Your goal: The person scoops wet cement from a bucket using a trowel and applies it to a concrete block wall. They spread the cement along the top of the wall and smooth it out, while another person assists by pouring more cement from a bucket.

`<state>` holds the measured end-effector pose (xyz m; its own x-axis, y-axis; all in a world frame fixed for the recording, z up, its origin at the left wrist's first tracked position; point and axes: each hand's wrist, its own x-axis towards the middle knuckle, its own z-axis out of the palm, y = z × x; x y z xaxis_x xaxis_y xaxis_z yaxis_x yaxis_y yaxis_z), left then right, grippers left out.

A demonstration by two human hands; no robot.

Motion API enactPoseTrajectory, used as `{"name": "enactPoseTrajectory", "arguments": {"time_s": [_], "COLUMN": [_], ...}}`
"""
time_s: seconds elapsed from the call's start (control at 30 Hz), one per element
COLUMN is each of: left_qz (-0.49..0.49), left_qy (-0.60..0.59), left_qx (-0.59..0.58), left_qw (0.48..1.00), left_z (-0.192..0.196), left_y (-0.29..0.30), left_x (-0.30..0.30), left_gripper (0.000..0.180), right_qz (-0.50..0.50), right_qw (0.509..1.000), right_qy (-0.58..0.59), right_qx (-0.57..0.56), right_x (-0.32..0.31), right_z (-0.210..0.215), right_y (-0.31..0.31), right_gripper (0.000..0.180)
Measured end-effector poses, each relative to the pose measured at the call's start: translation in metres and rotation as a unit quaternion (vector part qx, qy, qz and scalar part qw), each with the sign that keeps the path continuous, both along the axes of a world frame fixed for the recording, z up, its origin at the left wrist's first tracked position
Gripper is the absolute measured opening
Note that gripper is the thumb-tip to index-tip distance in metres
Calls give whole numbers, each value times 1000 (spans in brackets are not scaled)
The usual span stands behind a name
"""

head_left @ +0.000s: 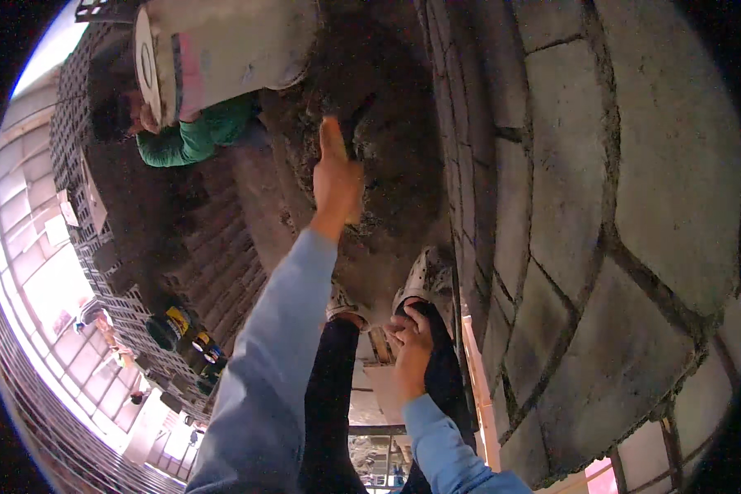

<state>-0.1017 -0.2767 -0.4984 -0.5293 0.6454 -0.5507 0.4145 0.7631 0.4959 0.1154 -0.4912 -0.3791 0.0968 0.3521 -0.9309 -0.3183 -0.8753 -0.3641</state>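
Note:
My left hand (337, 185) reaches forward over dark, wet-looking mortar (395, 156), its fingers closed round a pale handle. The tool looks like a trowel (354, 216); its dark blade is hard to make out against the mortar. My right hand (412, 342) rests by my right knee, fingers loosely bent and apart, holding nothing that shows. Below the mortar are my pale, dark-patterned shoes (422, 276). Along the right stands a wall of grey stone slabs (568, 165) with rough mortar joints, apart from both hands.
At the upper left, a large pale cylindrical container (247, 41) with a pink band partly hides another person in a green sleeve (177, 144). Dark grid panels (74, 123) and yellow-and-dark objects (177, 319) lie farther left. Planks (380, 347) show beneath me.

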Motion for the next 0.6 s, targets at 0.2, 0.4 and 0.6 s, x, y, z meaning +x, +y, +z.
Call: {"name": "enactPoseTrajectory", "arguments": {"time_s": [0.2, 0.4, 0.6], "left_qz": [-99, -67, -32], "left_qy": [91, 56, 0], "left_qx": [25, -16, -37], "left_qw": [991, 996, 999], "left_z": [-31, 48, 6], "left_y": [23, -60, -94], "left_x": [-27, -3, -66], "left_gripper": [93, 93, 94], "right_qz": [2, -52, 60], "right_qw": [1000, 998, 998], "right_qy": [5, 14, 13], "right_qx": [-14, -15, 7], "right_x": [4, 6, -11], "right_z": [-1, -5, 15], "right_y": [12, 21, 26], "right_gripper": [41, 40, 54]}}
